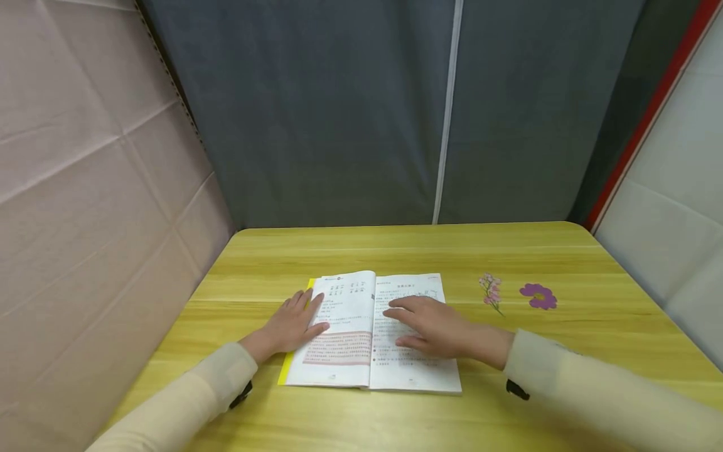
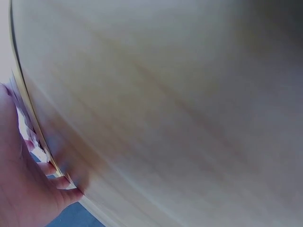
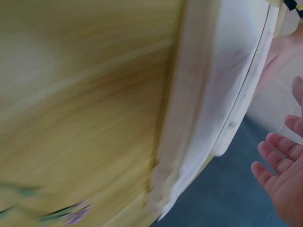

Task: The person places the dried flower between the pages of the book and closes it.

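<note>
Two hands are at an open book [image 1: 358,320] lying flat near the middle of a yellow wood-grain table [image 1: 319,417]. Leftmost, the left hand [image 1: 288,323] rests on the book's outer left edge, fingers straight and thumb apart, reaching onto the left page. Beside it a bright yellow strip [image 1: 283,371] shows along that edge. The left page is white, with short groups of characters at the top and a pink-tinted block of text [image 1: 339,348] low down; it bows slightly up toward the spine. The right page carries a centred heading over lines of small print, too fine to read. The right hand [image 1: 432,323] hovers over that page, fingers loosely spread and holding nothing, hiding much of its middle. Further right, a pink blossom sprig [image 1: 492,292] and a purple flower shape [image 1: 546,301] show on the table; whether printed or loose, I cannot tell. Both sleeves [image 1: 610,389] are cut off by the frame, and the left wrist view is blurred.
</note>
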A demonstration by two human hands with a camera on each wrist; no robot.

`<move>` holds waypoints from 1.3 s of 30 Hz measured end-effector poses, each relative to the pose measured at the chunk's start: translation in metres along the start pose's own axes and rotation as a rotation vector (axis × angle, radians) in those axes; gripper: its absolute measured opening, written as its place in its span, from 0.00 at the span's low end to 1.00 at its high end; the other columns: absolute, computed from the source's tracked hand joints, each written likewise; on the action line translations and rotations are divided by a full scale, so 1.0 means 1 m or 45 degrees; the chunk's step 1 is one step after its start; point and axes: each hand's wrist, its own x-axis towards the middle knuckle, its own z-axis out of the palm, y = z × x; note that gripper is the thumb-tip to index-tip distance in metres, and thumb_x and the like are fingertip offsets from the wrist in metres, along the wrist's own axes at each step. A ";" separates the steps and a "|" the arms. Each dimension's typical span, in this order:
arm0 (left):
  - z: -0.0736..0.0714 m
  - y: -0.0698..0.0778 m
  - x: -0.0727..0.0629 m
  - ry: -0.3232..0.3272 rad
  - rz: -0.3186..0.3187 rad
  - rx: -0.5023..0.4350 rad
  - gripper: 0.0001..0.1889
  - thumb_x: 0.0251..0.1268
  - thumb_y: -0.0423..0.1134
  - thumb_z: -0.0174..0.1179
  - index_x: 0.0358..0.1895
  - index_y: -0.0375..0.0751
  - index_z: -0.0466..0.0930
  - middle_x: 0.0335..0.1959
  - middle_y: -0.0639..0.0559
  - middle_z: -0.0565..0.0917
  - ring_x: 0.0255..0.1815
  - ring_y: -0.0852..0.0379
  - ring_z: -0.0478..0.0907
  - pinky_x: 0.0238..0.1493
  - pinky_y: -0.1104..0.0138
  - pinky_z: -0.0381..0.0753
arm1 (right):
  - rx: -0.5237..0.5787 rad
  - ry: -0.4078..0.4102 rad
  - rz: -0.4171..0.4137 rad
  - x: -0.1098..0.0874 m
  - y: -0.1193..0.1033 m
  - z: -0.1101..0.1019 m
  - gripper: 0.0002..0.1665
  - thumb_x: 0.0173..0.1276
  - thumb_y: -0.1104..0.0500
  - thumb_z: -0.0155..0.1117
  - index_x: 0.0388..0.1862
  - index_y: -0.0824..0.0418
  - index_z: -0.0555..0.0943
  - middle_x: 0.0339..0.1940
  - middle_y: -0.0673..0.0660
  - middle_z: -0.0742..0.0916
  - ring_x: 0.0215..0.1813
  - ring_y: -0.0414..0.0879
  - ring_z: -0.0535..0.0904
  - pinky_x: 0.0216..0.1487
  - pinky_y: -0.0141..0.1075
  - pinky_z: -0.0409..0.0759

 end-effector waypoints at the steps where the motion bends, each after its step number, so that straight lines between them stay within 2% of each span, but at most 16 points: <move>1: 0.000 0.000 0.000 -0.006 -0.005 0.000 0.42 0.73 0.65 0.40 0.77 0.37 0.49 0.74 0.30 0.52 0.73 0.32 0.50 0.68 0.43 0.54 | 0.013 0.032 0.004 -0.004 0.004 -0.001 0.30 0.68 0.47 0.65 0.65 0.60 0.74 0.62 0.60 0.78 0.64 0.54 0.73 0.63 0.49 0.69; 6: 0.000 0.000 0.000 -0.016 -0.010 -0.007 0.42 0.73 0.65 0.39 0.77 0.37 0.49 0.75 0.31 0.51 0.73 0.32 0.49 0.68 0.42 0.53 | 0.084 0.144 0.082 -0.028 0.024 -0.008 0.30 0.66 0.51 0.68 0.62 0.63 0.76 0.60 0.61 0.79 0.61 0.56 0.75 0.59 0.50 0.73; 12: 0.000 0.001 0.000 0.007 0.010 -0.011 0.41 0.73 0.64 0.41 0.76 0.35 0.51 0.74 0.29 0.53 0.72 0.31 0.51 0.67 0.41 0.55 | 0.144 0.221 0.273 -0.060 0.055 -0.014 0.28 0.66 0.53 0.68 0.62 0.63 0.75 0.60 0.59 0.79 0.62 0.56 0.75 0.58 0.51 0.74; 15: 0.001 -0.001 0.001 0.005 0.013 0.002 0.42 0.73 0.64 0.41 0.77 0.35 0.50 0.74 0.29 0.52 0.72 0.31 0.51 0.67 0.42 0.55 | 0.229 0.244 0.404 -0.075 0.073 -0.017 0.28 0.68 0.54 0.67 0.63 0.63 0.74 0.61 0.61 0.78 0.47 0.52 0.81 0.50 0.49 0.78; 16: 0.001 -0.001 0.001 0.012 0.017 -0.003 0.42 0.73 0.64 0.41 0.76 0.35 0.51 0.74 0.29 0.52 0.72 0.30 0.51 0.67 0.41 0.55 | 0.255 0.250 0.448 -0.080 0.079 -0.019 0.28 0.69 0.53 0.66 0.63 0.63 0.74 0.61 0.62 0.78 0.46 0.52 0.81 0.49 0.50 0.78; 19: 0.002 -0.002 0.002 0.008 0.014 0.021 0.42 0.73 0.65 0.39 0.77 0.36 0.49 0.74 0.30 0.51 0.72 0.31 0.50 0.68 0.42 0.54 | 0.330 0.261 0.568 -0.094 0.096 -0.023 0.28 0.71 0.53 0.63 0.64 0.65 0.73 0.62 0.65 0.77 0.47 0.57 0.80 0.49 0.53 0.77; 22: 0.003 -0.002 0.002 0.020 0.020 0.012 0.41 0.74 0.64 0.39 0.76 0.35 0.50 0.74 0.29 0.52 0.72 0.30 0.51 0.67 0.41 0.54 | 0.382 0.257 0.659 -0.109 0.113 -0.026 0.28 0.73 0.54 0.60 0.66 0.68 0.71 0.63 0.68 0.75 0.62 0.66 0.71 0.54 0.61 0.72; 24: 0.004 -0.001 0.001 0.018 0.020 0.014 0.41 0.74 0.64 0.39 0.76 0.35 0.50 0.74 0.29 0.51 0.72 0.30 0.50 0.67 0.41 0.54 | 0.402 0.257 0.711 -0.118 0.123 -0.028 0.29 0.74 0.54 0.59 0.67 0.69 0.70 0.63 0.70 0.74 0.61 0.67 0.70 0.52 0.62 0.72; 28: 0.005 0.000 0.002 0.014 0.017 0.024 0.41 0.74 0.63 0.39 0.76 0.35 0.50 0.74 0.29 0.52 0.72 0.31 0.51 0.67 0.41 0.54 | 0.533 0.267 0.848 -0.136 0.142 -0.030 0.34 0.74 0.50 0.58 0.69 0.71 0.66 0.60 0.75 0.74 0.40 0.63 0.81 0.34 0.50 0.81; 30: 0.004 0.000 0.002 0.010 0.012 0.026 0.41 0.74 0.63 0.40 0.76 0.35 0.50 0.74 0.30 0.52 0.72 0.31 0.51 0.68 0.41 0.54 | 0.552 0.272 0.904 -0.144 0.151 -0.031 0.35 0.74 0.48 0.57 0.69 0.72 0.65 0.60 0.77 0.74 0.38 0.63 0.82 0.30 0.47 0.81; 31: 0.004 0.001 0.002 0.009 0.010 0.026 0.41 0.74 0.63 0.40 0.76 0.35 0.50 0.74 0.30 0.52 0.72 0.31 0.50 0.68 0.41 0.54 | 0.559 0.271 0.932 -0.147 0.155 -0.031 0.36 0.74 0.48 0.57 0.69 0.72 0.65 0.60 0.77 0.73 0.38 0.64 0.82 0.31 0.48 0.82; 33: 0.003 0.001 0.001 0.005 0.004 0.024 0.41 0.74 0.63 0.39 0.77 0.35 0.50 0.74 0.30 0.51 0.73 0.31 0.50 0.68 0.41 0.53 | 0.521 0.262 0.968 -0.154 0.162 -0.032 0.37 0.74 0.47 0.57 0.68 0.74 0.65 0.60 0.77 0.74 0.50 0.67 0.78 0.42 0.53 0.80; 35: 0.003 0.001 0.001 0.003 0.002 0.022 0.41 0.74 0.63 0.39 0.77 0.35 0.50 0.75 0.30 0.51 0.73 0.31 0.50 0.68 0.41 0.53 | 0.476 0.245 0.997 -0.159 0.169 -0.033 0.37 0.74 0.46 0.56 0.68 0.74 0.66 0.60 0.76 0.74 0.57 0.69 0.73 0.51 0.58 0.74; 37: 0.003 0.001 0.001 -0.001 0.001 0.024 0.41 0.74 0.64 0.39 0.77 0.35 0.50 0.75 0.30 0.51 0.73 0.31 0.49 0.68 0.41 0.53 | 0.475 0.226 1.029 -0.165 0.175 -0.032 0.38 0.75 0.45 0.55 0.67 0.75 0.66 0.60 0.76 0.75 0.59 0.70 0.71 0.53 0.60 0.71; 39: 0.003 0.001 0.001 0.000 0.004 0.024 0.41 0.74 0.64 0.39 0.77 0.35 0.49 0.75 0.30 0.51 0.73 0.31 0.50 0.68 0.41 0.53 | 0.472 0.213 1.055 -0.170 0.182 -0.032 0.38 0.74 0.44 0.55 0.67 0.74 0.67 0.59 0.75 0.75 0.57 0.68 0.72 0.51 0.54 0.74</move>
